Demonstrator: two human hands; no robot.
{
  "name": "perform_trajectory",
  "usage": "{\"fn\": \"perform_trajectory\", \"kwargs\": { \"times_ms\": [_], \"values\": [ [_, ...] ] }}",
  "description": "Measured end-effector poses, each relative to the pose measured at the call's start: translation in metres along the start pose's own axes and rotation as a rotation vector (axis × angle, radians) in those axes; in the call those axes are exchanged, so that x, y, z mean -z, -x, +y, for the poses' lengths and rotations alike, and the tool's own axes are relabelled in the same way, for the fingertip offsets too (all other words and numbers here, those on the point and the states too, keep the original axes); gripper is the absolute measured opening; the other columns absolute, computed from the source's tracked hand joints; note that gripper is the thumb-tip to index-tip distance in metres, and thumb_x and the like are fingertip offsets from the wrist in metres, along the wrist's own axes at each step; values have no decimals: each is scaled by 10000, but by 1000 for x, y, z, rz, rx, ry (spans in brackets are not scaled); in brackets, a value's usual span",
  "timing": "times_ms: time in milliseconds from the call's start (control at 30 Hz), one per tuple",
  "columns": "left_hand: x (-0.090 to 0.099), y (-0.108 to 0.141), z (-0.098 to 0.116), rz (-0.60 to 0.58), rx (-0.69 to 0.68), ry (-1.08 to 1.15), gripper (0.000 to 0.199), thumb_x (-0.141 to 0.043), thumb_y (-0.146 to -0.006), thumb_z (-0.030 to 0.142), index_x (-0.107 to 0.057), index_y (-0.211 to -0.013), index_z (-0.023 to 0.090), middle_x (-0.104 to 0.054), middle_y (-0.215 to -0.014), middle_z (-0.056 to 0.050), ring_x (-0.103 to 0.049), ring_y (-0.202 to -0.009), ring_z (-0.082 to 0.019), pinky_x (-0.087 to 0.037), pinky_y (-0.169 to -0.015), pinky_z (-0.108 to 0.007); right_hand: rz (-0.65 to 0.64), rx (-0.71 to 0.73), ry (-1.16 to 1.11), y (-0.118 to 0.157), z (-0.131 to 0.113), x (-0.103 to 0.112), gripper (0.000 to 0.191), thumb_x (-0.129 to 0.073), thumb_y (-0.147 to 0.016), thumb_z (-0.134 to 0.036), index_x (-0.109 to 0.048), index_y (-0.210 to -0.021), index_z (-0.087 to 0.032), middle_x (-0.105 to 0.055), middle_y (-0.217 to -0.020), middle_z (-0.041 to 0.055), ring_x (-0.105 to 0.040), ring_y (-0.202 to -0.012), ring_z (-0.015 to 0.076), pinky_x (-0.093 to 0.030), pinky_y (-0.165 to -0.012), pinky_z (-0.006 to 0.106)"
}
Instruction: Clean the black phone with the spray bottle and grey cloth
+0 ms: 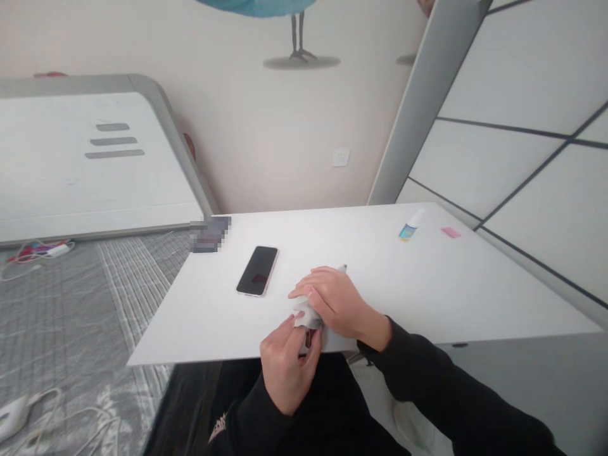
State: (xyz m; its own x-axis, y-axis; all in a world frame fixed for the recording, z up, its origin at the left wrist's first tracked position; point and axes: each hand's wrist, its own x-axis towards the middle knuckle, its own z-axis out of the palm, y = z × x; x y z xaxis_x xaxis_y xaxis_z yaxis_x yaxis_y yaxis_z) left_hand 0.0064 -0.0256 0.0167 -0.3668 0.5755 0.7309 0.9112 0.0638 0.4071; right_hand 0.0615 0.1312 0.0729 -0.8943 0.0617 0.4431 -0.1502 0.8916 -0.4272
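Both my hands meet over the front edge of the white table (213, 323). A crumpled light grey cloth (308, 315) shows between them. My right hand (339, 301) is closed over the cloth from above, palm down. Below it, my left hand (287, 364) pinches a small dark brown thing (309, 337) at the lower side of the cloth. Most of that thing is hidden by my fingers and the cloth, so its kind does not show. A small grey piece with a dark tip pokes out beyond my right hand.
A smartphone (257, 271) lies face up left of my hands. Behind it, at the table's left corner, is a blurred-out dark item (210, 234). A small white-capped bottle (411, 225) and a pink slip (451, 233) lie far right. Bed left, panelled cabinet right.
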Motion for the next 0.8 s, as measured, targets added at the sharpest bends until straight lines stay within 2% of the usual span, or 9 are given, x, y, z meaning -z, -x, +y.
{"fn": "perform_trajectory", "kwargs": {
  "times_ms": [100,200,300,400,500,633,800],
  "values": [
    [7,-12,10,80,8,57,242,-571,-916,107,-576,-690,192,-629,-577,-2,-588,-483,-126,-462,-510,-220,210,-16,-198,6,-23,-2,515,-275,-1031,-317,-769,-966,-185,-795,-991,69,-716,-957,240,-483,-911,408],
    [14,-26,19,127,40,149,117,-604,-909,98,-667,-868,187,-708,-682,2,-658,-569,-125,-497,-575,-202,363,-225,-616,10,-32,-9,674,-194,-1058,-509,-771,-901,-201,-789,-921,78,-716,-881,240,-520,-818,378],
    [16,-38,24,100,61,239,125,-657,-909,131,-709,-995,206,-765,-792,2,-700,-630,-122,-528,-624,-189,377,-425,-1033,11,-31,-15,784,-175,-1021,-655,-766,-831,-176,-755,-774,83,-694,-753,232,-533,-714,352],
    [14,-45,25,98,70,284,85,-662,-928,194,-732,-975,202,-773,-784,-4,-701,-612,-127,-539,-608,-192,357,-473,-1209,8,-30,-13,774,-244,-982,-697,-760,-793,-151,-737,-718,91,-690,-720,234,-540,-726,355],
    [10,-48,23,78,54,276,138,-611,-971,246,-732,-939,189,-775,-779,-18,-716,-629,-140,-546,-608,-199,360,-450,-1185,4,-32,-3,738,-281,-977,-678,-757,-773,-152,-753,-744,98,-695,-712,228,-545,-724,343],
    [8,-47,22,43,69,217,238,-544,-1004,264,-687,-829,188,-720,-650,3,-665,-518,-130,-498,-530,-199,400,-388,-968,0,-39,10,678,-321,-992,-634,-752,-734,-178,-760,-753,77,-700,-712,211,-543,-700,316],
    [9,-47,18,-38,77,79,260,-473,-979,187,-627,-769,192,-674,-579,-5,-615,-435,-146,-412,-452,-230,389,-176,-611,-5,-43,20,590,-289,-1064,-455,-757,-825,-186,-773,-827,57,-714,-791,181,-531,-756,291]
  ]
}}
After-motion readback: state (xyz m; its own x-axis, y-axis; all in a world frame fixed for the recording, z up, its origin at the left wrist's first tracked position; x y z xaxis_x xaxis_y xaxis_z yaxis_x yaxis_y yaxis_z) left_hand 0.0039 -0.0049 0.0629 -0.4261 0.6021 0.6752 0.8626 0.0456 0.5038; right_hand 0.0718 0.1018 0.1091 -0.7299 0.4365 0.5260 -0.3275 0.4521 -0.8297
